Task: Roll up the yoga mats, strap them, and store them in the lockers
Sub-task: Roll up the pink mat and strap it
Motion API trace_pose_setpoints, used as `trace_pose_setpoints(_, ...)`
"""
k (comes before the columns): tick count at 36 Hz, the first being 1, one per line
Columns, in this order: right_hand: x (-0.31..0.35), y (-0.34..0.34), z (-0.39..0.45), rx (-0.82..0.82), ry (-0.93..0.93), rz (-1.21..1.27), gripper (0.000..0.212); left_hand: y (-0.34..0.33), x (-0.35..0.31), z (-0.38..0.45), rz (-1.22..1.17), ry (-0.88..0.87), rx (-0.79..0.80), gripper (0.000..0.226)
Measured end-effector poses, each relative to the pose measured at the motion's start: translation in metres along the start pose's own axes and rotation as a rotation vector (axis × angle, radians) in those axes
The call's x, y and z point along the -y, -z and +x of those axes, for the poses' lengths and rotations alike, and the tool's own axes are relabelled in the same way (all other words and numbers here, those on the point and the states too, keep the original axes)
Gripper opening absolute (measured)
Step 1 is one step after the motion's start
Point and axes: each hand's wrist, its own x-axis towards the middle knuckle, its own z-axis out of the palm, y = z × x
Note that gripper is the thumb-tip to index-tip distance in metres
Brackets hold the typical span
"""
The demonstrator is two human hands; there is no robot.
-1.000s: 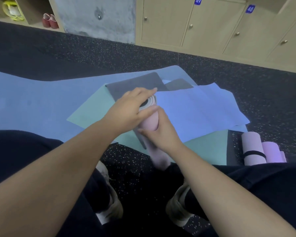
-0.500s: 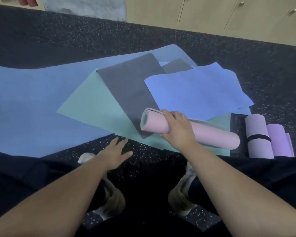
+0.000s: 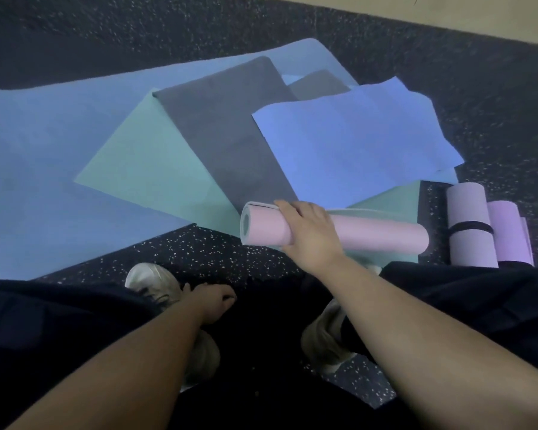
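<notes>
1. The left hand (image 3: 213, 301) hangs low between the knees, fingers loosely curled, holding nothing.
2. The right hand (image 3: 311, 234) wraps its fingers over the rolled pink mat (image 3: 370, 235), lying sideways.
3. Beyond the fingers, flat mats (image 3: 224, 144) overlap on the floor.
4. Right of them lies a strapped lilac roll (image 3: 469, 228).

A dark rubber floor (image 3: 199, 26) flecked with pale specks fills most of the view. Two light-coloured shoes, a left shoe (image 3: 151, 282) and a right shoe (image 3: 325, 342), stand on it, partly hidden by dark trousers (image 3: 59, 324). A beige band (image 3: 448, 10) runs along the far right edge.
</notes>
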Motion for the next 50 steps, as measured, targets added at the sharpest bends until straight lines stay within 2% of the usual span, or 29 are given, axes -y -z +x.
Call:
trace_pose_setpoints(5,0.002,0.002,-0.003,0.013,0.004,-0.006,0.087,0.004,-0.005,-0.005,0.071,0.001,0.009,0.04)
trace_pose_setpoints(9,0.006,0.006,-0.006,-0.002,0.004,0.008,0.086,0.008,0.004,-0.01,-0.02,-0.025,-0.065,0.04)
trace_pose_setpoints(15,0.023,0.022,-0.009,-0.047,0.026,0.063,0.086,0.038,-0.004,-0.042,-0.186,-0.144,-0.313,0.033)
trace_pose_setpoints(19,0.038,0.037,-0.013,-0.101,0.05,0.127,0.087,0.066,-0.015,-0.073,-0.385,-0.158,-0.486,0.032)
trace_pose_setpoints(26,0.067,0.092,-0.019,-0.194,0.094,0.344,0.087,0.119,-0.036,-0.139,-0.596,-0.265,-0.779,0.018)
trace_pose_setpoints(31,0.086,0.141,-0.027,-0.229,0.155,0.462,0.082,0.163,-0.039,-0.195,-0.752,-0.341,-0.904,0.022)
trace_pose_setpoints(35,0.097,0.183,-0.032,-0.249,0.225,0.455,0.084,0.197,-0.046,-0.231,-0.8,-0.448,-1.025,0.03)
trace_pose_setpoints(41,0.104,0.232,-0.037,-0.209,0.345,0.48,0.088,0.227,-0.064,-0.267,-1.012,-0.634,-1.045,0.042)
trace_pose_setpoints(45,0.095,0.238,-0.041,-0.22,0.351,0.506,0.095,0.226,-0.078,-0.269,-1.311,-0.69,-0.926,0.034)
trace_pose_setpoints(48,0.093,0.236,-0.039,-0.25,0.32,0.541,0.095,0.228,-0.09,-0.273,-1.301,-0.743,-0.968,0.018)
trace_pose_setpoints(50,0.096,0.24,-0.036,-0.284,0.286,0.584,0.093,0.233,-0.093,-0.278,-1.265,-0.763,-1.032,0.017)
